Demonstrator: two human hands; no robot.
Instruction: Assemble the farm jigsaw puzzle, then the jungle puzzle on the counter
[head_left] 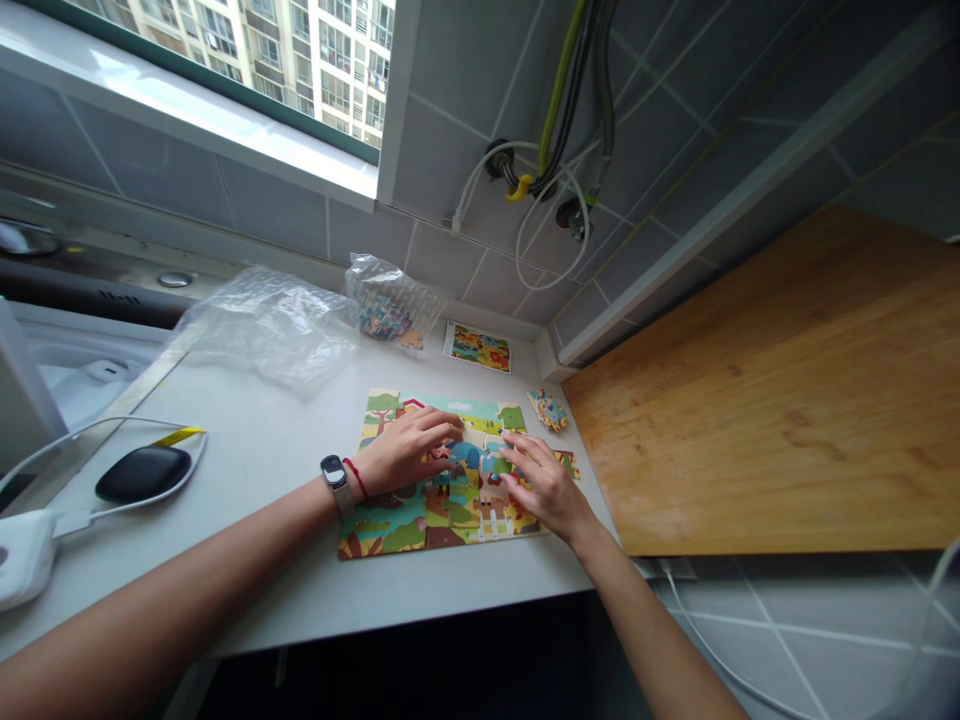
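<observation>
A colourful jigsaw puzzle [405, 530] with farm-like pictures lies flat on the white counter, much of it assembled, with a pale gap near the middle. My left hand [409, 447] rests over its upper left part, fingers stretched out; a watch and a red string circle that wrist. Over the right part, my right hand [551, 490] has its fingers spread, the tips at the puzzle's surface. Whether a fingertip presses on a single piece cannot be made out. A small stack of puzzle pieces [547, 410] lies beyond the right hand, and a loose piece [568, 463] sits beside it.
Behind the puzzle lie a picture card [480, 350] and a clear bag of pieces [386, 315]. Crumpled clear plastic [277, 330] spreads to the left. A black oval device [142, 474] and white cable are at far left. A wooden board [780, 400] borders the right.
</observation>
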